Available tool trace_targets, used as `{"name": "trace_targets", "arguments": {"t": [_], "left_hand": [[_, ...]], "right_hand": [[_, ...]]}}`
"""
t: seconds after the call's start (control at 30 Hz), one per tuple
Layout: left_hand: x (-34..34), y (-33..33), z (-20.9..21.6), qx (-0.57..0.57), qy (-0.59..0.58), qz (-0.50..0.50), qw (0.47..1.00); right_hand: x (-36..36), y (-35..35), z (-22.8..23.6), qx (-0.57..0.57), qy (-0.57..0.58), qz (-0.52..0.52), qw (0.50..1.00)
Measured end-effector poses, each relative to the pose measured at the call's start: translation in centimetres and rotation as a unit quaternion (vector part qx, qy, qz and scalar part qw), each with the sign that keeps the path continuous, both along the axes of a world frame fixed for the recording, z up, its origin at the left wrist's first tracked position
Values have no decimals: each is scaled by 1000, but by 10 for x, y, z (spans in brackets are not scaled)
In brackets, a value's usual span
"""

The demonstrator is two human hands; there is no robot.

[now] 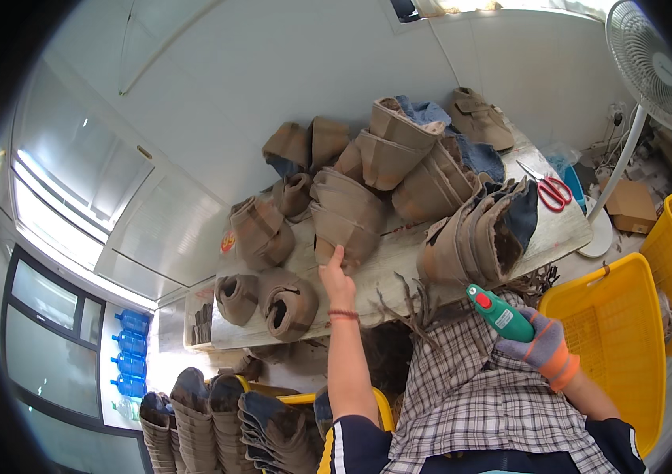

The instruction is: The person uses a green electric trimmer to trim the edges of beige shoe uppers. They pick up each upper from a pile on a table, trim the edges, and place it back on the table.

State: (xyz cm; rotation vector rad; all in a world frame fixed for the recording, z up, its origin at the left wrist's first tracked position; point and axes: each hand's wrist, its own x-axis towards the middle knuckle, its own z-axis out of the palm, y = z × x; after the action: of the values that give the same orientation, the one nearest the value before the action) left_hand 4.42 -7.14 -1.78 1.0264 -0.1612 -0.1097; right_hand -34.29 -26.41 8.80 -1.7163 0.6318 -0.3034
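Note:
My bare left hand (337, 281), a reddish-brown bracelet at its wrist, grips the near lower edge of a brown shoe upper (348, 217) in a nested stack on the bench. Its thumb lies over the material; the other fingers are partly hidden. In a grey and orange glove, my right hand (543, 345) is wrapped round a green handheld power tool (502, 314) with a red button. The tool's tip points up and left, close to the bench's near edge. Just beyond the tip stands another stack of brown uppers (470, 237) with dark blue fuzzy lining.
More uppers crowd the worn bench (569, 229), where red-handled scissors (553, 192) lie at the right. Yellow baskets (613, 347) and a fan (660, 71) stand to the right. Dark strips (411, 308) hang over the near edge. Tall stacks of uppers (194, 419) fill the lower left.

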Motion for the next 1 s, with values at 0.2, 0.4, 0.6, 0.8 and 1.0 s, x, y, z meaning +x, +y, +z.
{"name": "trace_targets", "arguments": {"t": [0.2,0.4,0.6,0.8,1.0], "left_hand": [[-90,47,16,-83,13,-44,996],[-130,65,53,299,-134,44,944],[-118,73,91,340,-273,155,887],[-138,102,159,90,-74,242,963],[-170,112,214,-186,49,-12,981]], "right_hand": [[0,-6,-7,-55,-9,12,998],[5,-7,-6,-174,3,60,983],[-1,-4,-1,-166,-20,54,984],[-3,-9,-1,-234,-35,58,970],[-1,-8,17,-426,-160,44,890]]}}
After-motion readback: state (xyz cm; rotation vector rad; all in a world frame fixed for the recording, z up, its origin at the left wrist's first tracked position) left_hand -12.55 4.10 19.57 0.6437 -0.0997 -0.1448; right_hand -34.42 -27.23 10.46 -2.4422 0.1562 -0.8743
